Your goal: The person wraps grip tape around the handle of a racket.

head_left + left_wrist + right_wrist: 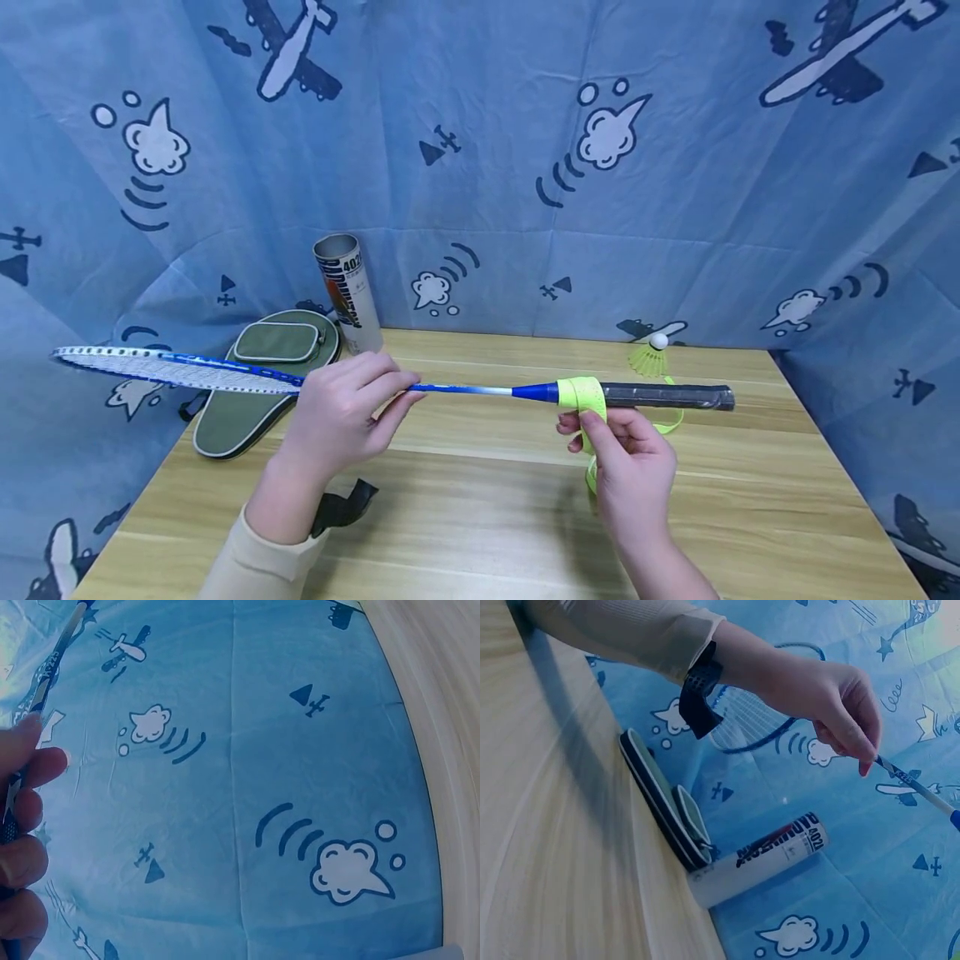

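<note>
A blue and white badminton racket (468, 389) is held level above the table, its strung head to the left and its black handle (667, 395) to the right. My left hand (348, 408) grips the shaft close to the head; the left wrist view shows several fingers (26, 859) curled round it. Neon yellow-green grip tape (580, 392) is wrapped round the top of the handle, beside the blue cone. My right hand (630, 458) pinches the tape just under the handle, between thumb and fingers. The tape's loose length hangs down behind that hand.
On the wooden table (465, 517), a green racket case (247, 417) lies at the left beside an upright shuttlecock tube (352, 296). A yellow shuttlecock (651, 357) stands at the back right. A blue patterned curtain (480, 167) hangs behind.
</note>
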`<state>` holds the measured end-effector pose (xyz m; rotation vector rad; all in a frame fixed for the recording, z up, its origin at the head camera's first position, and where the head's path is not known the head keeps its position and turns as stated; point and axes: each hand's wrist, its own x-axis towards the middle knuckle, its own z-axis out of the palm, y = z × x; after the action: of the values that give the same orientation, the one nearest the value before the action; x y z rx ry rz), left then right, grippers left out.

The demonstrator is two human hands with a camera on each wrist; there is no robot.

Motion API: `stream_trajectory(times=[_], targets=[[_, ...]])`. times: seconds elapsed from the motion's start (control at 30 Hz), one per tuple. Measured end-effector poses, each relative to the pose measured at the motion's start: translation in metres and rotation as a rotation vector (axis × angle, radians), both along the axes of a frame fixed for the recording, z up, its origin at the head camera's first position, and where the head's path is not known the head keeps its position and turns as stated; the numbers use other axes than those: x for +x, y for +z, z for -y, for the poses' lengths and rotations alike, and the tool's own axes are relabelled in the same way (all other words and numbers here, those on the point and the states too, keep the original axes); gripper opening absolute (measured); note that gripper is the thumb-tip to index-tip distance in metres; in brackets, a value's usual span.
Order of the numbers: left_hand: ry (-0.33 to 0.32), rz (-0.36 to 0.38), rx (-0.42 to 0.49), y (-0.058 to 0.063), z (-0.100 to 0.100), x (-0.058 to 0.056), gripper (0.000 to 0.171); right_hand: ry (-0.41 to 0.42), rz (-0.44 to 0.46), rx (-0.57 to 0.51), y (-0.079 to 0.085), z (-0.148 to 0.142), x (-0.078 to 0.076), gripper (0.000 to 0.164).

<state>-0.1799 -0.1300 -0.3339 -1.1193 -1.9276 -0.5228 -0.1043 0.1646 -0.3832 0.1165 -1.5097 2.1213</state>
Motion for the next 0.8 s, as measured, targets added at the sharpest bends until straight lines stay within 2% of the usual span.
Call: stream_trajectory(times=[0.13, 0.33, 0.4, 0.47, 0.63, 0.7, 0.8], targets=[[0.011, 0.011, -0.009, -0.0021, 0.0016, -0.0001, 0.021, -0.030, 0.008, 0.019, 0.0003, 0.0001, -0.0001, 0.008], [0.023, 0.057, -0.031, -0.0016, 0.0021, 0.0009, 0.018, 0.029, -0.117, -0.073, -0.0009, 0.0022, -0.0001, 0.014], [0.031, 0.069, -0.038, -0.0011, 0.0024, 0.0013, 0.018, 0.024, -0.135, -0.088, -0.0013, 0.0027, -0.0004, 0.014], [0.031, 0.074, -0.044, -0.0007, 0.0026, 0.0014, 0.018, -0.019, -0.120, -0.073, -0.0017, 0.0025, -0.0002, 0.014], [0.011, 0.085, -0.064, -0.0003, 0.0039, 0.0013, 0.007, -0.165, -0.007, 0.014, -0.0026, 0.0025, 0.0018, 0.016], [-0.002, 0.087, -0.064, -0.0002, 0.0045, 0.0012, 0.009, -0.173, -0.001, 0.020, -0.0030, 0.0027, 0.0022, 0.016], [-0.026, 0.076, -0.050, -0.0006, 0.0052, 0.0009, 0.011, -0.104, -0.066, -0.018, -0.0036, 0.0030, 0.0020, 0.015]])
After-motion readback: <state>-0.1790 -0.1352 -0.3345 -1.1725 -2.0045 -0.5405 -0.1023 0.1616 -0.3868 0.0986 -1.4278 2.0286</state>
